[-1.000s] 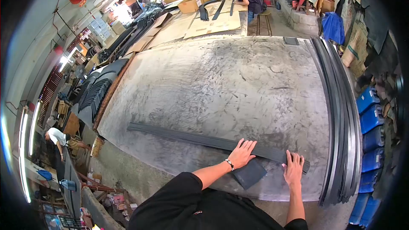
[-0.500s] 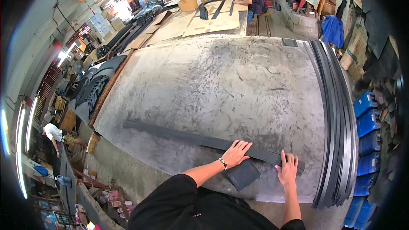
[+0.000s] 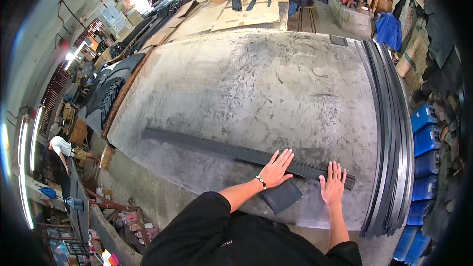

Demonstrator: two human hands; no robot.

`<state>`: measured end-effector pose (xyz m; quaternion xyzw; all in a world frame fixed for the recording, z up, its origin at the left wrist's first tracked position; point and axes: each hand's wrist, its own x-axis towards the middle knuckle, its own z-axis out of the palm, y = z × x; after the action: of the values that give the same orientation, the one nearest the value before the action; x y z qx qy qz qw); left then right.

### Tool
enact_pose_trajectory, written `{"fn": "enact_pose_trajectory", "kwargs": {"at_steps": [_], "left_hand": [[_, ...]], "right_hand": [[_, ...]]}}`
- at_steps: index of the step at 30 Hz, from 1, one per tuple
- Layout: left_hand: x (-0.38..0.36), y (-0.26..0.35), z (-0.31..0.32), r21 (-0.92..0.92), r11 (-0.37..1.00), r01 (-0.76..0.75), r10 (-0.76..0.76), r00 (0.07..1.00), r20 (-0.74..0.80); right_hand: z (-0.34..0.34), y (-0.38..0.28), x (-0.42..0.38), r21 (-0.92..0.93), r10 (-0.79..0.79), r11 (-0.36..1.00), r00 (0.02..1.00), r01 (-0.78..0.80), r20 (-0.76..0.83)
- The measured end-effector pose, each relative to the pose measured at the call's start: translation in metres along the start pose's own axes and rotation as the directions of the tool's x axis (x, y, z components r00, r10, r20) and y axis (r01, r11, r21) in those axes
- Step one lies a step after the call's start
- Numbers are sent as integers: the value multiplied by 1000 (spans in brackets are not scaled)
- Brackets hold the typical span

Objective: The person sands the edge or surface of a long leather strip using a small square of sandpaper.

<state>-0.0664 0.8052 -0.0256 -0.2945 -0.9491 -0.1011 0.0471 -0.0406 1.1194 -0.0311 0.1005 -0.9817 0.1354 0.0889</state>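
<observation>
One left hand (image 3: 277,169) and one right hand (image 3: 333,187) lie flat, gripping nothing, with straight fingers (image 3: 283,158) on the right part of a long stack of thin black strips (image 3: 231,151), which runs out past the left hand across the big grey worktop (image 3: 246,83).

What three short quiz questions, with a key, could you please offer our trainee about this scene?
1. On which wrist is the bracelet?
2. True or false: the left hand and the right hand both lie partly over the near strips.
3. What colour are the jugs at the right? a) red b) blue c) yellow

Key: 1. The left. 2. True. 3. b
</observation>
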Motion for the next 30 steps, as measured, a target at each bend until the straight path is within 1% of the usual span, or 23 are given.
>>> {"fn": "enact_pose_trajectory", "kwargs": {"at_steps": [1,2,4,6,7,8,10,12,15,18,19,22,23,26,27,30], "left_hand": [[-1,0,2,14,1000,-3,3,1000,1],[-1,0,4,-12,1000,10,-10,1000,21],[0,-1,5,-45,999,2,-2,1000,7],[4,1,-6,-90,995,31,-26,998,55],[8,3,-14,-130,990,49,-42,998,53],[9,5,-15,-171,983,70,-62,997,52],[1,-2,13,-139,990,41,-47,998,-46],[3,-3,13,-132,991,21,-30,998,-64],[0,-6,10,-156,988,-18,20,1000,14],[-6,5,9,-107,994,-9,9,1000,0],[-7,9,8,-66,998,19,-17,999,40],[-7,12,6,20,1000,6,-5,999,-38],[-7,13,8,25,999,30,-30,999,12],[-7,13,12,28,999,37,-37,999,25],[-7,10,13,5,1000,29,-30,999,31],[-4,8,11,-32,999,-1,1,1000,1]], "right_hand": [[0,0,-1,2,7,1000,1000,-7,1],[1,0,-1,5,20,1000,1000,-20,0],[2,1,1,30,36,999,999,-37,33],[-18,-11,2,42,5,999,999,-6,38],[-29,-17,0,51,-3,999,998,-1,69],[-35,-19,-4,41,-32,999,998,30,60],[-17,-7,-13,41,-18,999,997,15,78],[-11,-1,-12,68,47,996,991,-56,125],[-10,-3,-11,53,85,994,988,-92,130],[-9,-7,-14,40,67,997,997,-68,23],[-6,-7,-13,28,64,997,997,-65,41],[-10,-6,-15,27,51,998,998,-52,26],[-17,-4,-17,21,84,996,996,-85,40],[-33,18,-34,-45,137,990,988,-134,72],[-34,30,-42,-59,157,986,986,-154,58],[-38,65,-52,-57,135,989,991,-134,10]]}}
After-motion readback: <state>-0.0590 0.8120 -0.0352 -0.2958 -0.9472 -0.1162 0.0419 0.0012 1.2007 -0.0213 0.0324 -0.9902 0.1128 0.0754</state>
